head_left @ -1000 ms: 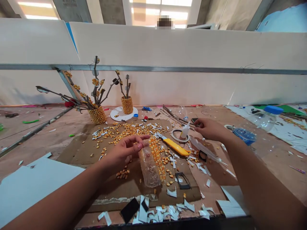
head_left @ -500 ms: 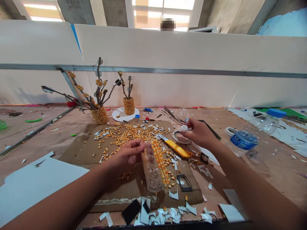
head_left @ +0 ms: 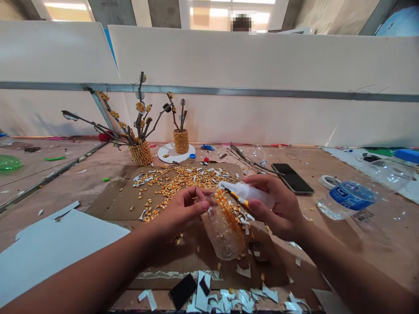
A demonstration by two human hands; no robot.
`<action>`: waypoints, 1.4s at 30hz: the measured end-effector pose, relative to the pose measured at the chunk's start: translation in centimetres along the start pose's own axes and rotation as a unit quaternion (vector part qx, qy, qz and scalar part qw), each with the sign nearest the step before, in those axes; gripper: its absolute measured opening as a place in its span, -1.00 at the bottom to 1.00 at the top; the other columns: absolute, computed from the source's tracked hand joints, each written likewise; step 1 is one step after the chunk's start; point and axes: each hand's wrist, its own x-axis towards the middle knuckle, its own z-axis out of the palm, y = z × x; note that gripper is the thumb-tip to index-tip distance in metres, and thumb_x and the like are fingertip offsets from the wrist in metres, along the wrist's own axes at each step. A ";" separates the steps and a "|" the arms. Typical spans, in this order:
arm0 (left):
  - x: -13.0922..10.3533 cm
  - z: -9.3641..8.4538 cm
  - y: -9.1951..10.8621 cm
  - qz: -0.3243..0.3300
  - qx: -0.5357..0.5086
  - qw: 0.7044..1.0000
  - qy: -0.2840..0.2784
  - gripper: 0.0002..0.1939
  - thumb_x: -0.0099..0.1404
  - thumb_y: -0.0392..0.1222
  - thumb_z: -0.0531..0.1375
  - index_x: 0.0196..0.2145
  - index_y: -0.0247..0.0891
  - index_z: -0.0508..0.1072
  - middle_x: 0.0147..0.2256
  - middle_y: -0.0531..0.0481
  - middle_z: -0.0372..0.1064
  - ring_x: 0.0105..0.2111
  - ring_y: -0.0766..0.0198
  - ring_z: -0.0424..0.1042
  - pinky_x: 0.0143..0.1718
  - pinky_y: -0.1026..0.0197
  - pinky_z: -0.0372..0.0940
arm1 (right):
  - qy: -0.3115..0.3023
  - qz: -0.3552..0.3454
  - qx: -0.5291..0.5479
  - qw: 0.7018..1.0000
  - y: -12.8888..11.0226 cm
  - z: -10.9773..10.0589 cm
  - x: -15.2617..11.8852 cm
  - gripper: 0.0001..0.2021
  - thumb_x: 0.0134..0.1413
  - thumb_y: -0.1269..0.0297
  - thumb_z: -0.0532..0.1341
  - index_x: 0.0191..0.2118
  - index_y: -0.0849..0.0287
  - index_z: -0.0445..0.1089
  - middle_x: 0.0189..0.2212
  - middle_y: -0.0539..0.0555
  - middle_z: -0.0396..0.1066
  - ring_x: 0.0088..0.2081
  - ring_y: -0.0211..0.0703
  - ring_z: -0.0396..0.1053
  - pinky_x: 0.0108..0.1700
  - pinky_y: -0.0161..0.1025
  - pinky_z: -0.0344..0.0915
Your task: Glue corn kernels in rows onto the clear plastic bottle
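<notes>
My left hand (head_left: 190, 207) grips the upper end of a clear plastic cylinder (head_left: 225, 240), tilted over the brown cardboard (head_left: 114, 205). Rows of yellow corn kernels cover the cylinder's right side. My right hand (head_left: 278, 207) is closed round a white glue bottle (head_left: 253, 194), whose pointed nozzle faces left, close to the kernels at the cylinder's top. Behind the bottle lies a yellow utility knife (head_left: 240, 200), partly hidden. Loose corn kernels (head_left: 183, 179) are spread over the cardboard beyond my hands.
Two corn-covered pots (head_left: 140, 152) with twigs stand at the back left. At the right are a phone (head_left: 293, 178), a tape roll (head_left: 329, 182) and a cut plastic bottle (head_left: 350, 198). White scraps (head_left: 232, 301) litter the front edge; a white sheet (head_left: 72, 248) lies left.
My right hand has brought the glue bottle left and down beside the cylinder, its nozzle now pointing at the kernels. The cylinder has turned slightly in my left hand. The view has shifted.
</notes>
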 end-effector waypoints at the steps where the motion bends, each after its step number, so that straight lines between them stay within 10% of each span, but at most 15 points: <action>1: 0.0 0.0 -0.1 0.001 0.003 1.000 -0.002 -0.52 0.09 0.01 0.61 -0.29 -0.27 0.46 0.04 -0.15 0.52 -0.11 0.18 0.60 0.00 0.12 0.47 | 0.008 0.005 0.028 1.000 -0.5 0.3 -0.2 -0.76 0.34 0.25 0.32 0.06 0.04 0.40 -0.42 -0.05 0.50 -0.57 -0.26 0.37 -0.59 -0.37 0.24; 8: -0.3 0.5 0.3 -0.001 0.084 0.996 0.001 -0.25 0.09 0.08 0.59 0.17 -0.16 0.50 0.05 -0.16 0.47 -0.02 0.04 0.55 0.04 0.00 0.44 | 0.129 -0.001 -0.001 0.992 -2.8 1.3 -0.6 -0.81 0.32 0.11 0.37 -0.23 0.09 0.46 -0.54 -0.05 0.48 -0.71 -0.32 0.29 -0.74 -0.40 0.08; 42: -1.0 1.2 1.7 0.016 0.170 0.984 -0.046 -0.30 0.06 0.04 0.59 0.08 -0.18 0.48 -0.12 -0.03 0.45 -0.08 0.10 0.47 0.04 0.02 0.33 | 0.162 0.082 0.009 0.983 -3.9 1.9 -0.6 -0.72 0.42 0.06 0.29 -0.33 0.06 0.51 -0.63 -0.06 0.38 -0.73 -0.30 0.21 -0.77 -0.32 0.04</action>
